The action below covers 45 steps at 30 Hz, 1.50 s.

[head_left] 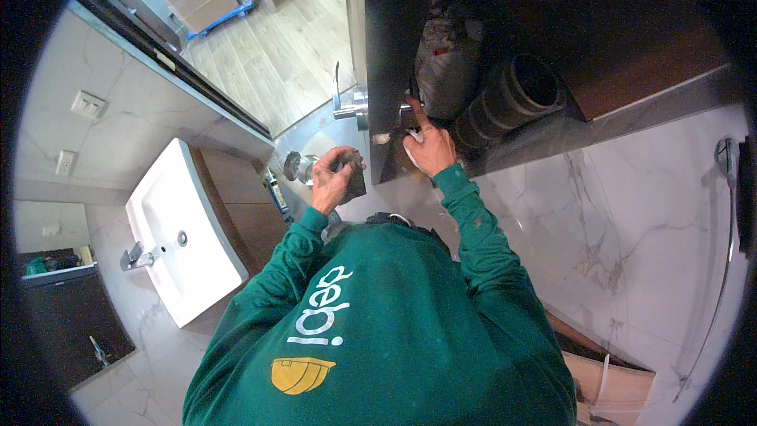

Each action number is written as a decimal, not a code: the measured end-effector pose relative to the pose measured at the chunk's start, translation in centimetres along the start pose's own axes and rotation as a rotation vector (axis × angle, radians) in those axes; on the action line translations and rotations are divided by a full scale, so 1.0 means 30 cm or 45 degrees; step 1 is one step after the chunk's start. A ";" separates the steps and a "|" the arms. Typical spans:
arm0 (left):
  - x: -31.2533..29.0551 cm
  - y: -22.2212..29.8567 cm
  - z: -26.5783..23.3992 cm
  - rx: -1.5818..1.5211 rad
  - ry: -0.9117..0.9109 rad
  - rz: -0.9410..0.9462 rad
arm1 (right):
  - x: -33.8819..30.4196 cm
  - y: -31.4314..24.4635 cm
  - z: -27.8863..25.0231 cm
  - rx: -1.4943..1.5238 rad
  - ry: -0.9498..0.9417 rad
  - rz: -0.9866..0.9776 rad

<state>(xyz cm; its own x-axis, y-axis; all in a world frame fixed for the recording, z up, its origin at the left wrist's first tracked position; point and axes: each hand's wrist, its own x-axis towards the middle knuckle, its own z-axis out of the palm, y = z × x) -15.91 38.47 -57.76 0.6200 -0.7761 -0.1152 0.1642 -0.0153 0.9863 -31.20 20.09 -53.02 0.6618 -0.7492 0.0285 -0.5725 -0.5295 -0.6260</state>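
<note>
Left of the dark door's edge is my left hand (333, 179), its fingers bent and closed on a dark, flat-looking piece (356, 182) whose kind I cannot make out. My right hand (433, 150) is at the dark brown door (386, 55), index finger stretched up beside the inner handle (405, 108). Whether that finger touches the handle or the door face, I cannot tell. A small white crumpled piece (415, 137), like tissue or cloth, is tucked under the curled fingers of this hand. On the door's other side a chrome lever handle (351, 102) sticks out.
A white washbasin (177, 241) with a chrome tap stands on the left. Behind the door are a ribbed dark tube (505, 106) and a filled grey bag (448, 51). Through the doorway lie a wood floor (268, 63) and a cardboard box (203, 1). A shower hose (721, 268) hangs far right.
</note>
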 end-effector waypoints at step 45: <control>0.018 -0.075 0.110 0.471 0.258 0.114 | -0.011 -0.036 -0.013 0.051 -0.023 0.030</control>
<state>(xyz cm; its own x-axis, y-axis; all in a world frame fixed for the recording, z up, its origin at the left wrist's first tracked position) -18.46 36.00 -59.66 0.7636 -0.6456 -0.0117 -0.1602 -0.2069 0.9651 -30.99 20.74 -52.05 0.6573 -0.7537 -0.0006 -0.5686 -0.4953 -0.6568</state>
